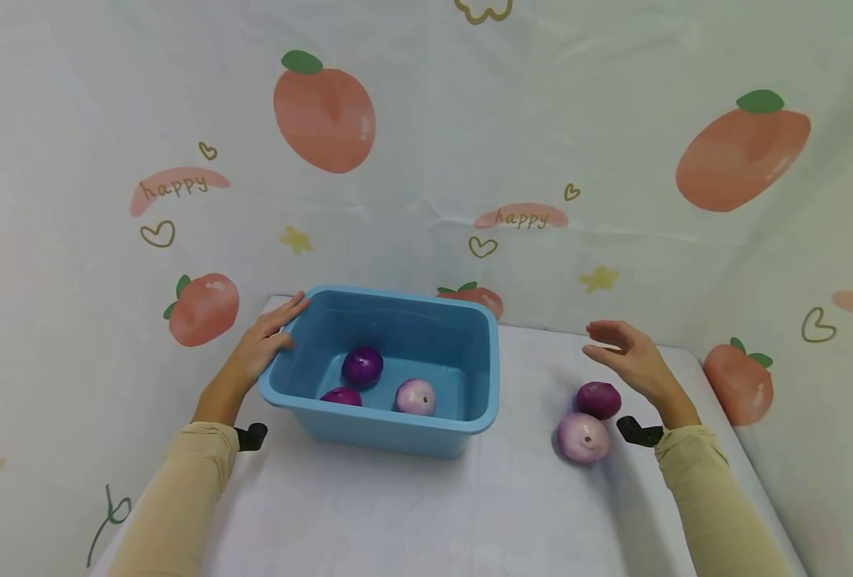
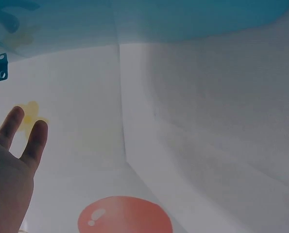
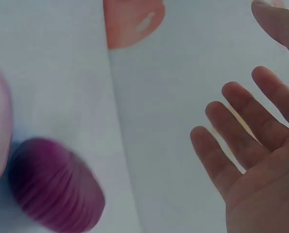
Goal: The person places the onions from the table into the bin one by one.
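My right hand (image 1: 624, 353) hangs above the white table (image 1: 412, 513) with its fingers (image 3: 217, 155) spread and relaxed, pinching nothing. Just below and beside its wrist lies a dark purple round onion (image 1: 599, 399), and touching that one, a little nearer to me, sits a pale pink-and-white round onion (image 1: 583, 437). Neither touches the hand; the right wrist view shows clear cloth between the palm and the dark onion.

My left hand (image 1: 269, 336) lies flat with straight fingers (image 2: 35, 141) against the left rim and wall of the blue rectangular plastic tub (image 1: 390, 437), resting on it rather than curling around it. From the left wrist view I see only two fingertips and the tub's blue underside edge, so I cannot tell how hard it presses.

Inside the tub lie three more onions: a deep purple onion (image 1: 362, 366) towards the middle, a second purple onion (image 1: 341, 396) against the near wall, half hidden by the rim, and a pale pink onion (image 1: 415, 397) to its right. The tub stands well apart from the two loose onions. Behind everything hangs a white backdrop printed with orange fruit (image 1: 324, 116).
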Demonstrator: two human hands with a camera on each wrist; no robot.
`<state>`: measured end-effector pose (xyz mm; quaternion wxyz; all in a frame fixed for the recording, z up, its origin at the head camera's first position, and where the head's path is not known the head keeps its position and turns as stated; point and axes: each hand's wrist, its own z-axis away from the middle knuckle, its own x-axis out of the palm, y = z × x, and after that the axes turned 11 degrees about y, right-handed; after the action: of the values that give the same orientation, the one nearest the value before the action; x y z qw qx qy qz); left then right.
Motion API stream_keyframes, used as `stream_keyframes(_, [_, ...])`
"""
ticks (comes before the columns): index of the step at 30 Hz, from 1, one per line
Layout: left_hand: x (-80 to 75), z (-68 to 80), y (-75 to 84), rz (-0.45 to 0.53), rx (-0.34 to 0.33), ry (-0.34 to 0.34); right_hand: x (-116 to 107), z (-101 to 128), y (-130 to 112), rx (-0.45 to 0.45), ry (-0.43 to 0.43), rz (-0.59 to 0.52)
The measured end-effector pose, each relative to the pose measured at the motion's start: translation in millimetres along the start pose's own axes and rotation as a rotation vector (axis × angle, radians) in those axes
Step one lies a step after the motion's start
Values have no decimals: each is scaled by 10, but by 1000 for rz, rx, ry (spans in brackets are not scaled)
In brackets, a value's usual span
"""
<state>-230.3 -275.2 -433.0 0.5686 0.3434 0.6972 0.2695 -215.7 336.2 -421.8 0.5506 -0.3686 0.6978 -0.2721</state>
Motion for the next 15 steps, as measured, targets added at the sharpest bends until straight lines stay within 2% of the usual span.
stream_keyframes(7, [5, 5, 21, -6, 4, -2, -88, 177, 260, 104, -167, 202])
stream_keyframes(10, [0, 7, 23, -3, 3, 0, -83, 228, 341, 134, -204, 230])
stream_keyframes(15, [-4, 17, 12, 8, 2, 3, -43, 308, 467, 144, -223, 218])
